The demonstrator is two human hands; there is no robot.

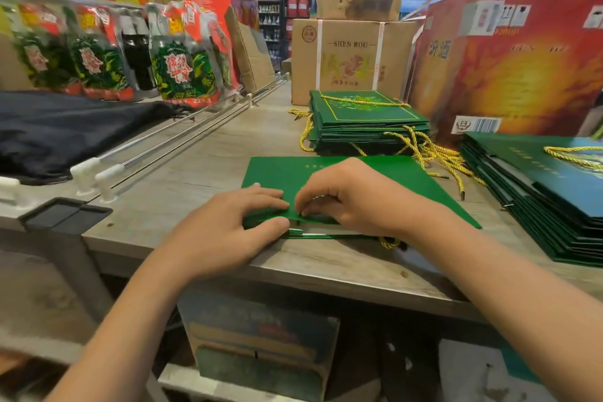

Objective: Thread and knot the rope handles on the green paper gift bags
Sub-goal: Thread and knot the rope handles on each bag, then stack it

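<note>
Reaching in from the near edge, both forearms meet over a flat green bag (385, 179) on the grey table (202, 153). Left hand (228, 225) lies flat, fingers straight, pressing the bag's near edge. Right hand (349, 196) curls in, fingertips pinching at that same edge. A bit of yellow rope (390, 242) peeks out under the right wrist. Far side, a stack of finished bags (365, 121) trails its handles; a second stack (548, 192) sits right. Cardboard boxes (346, 59) stand behind, snack packets (182, 68) far left.
</note>
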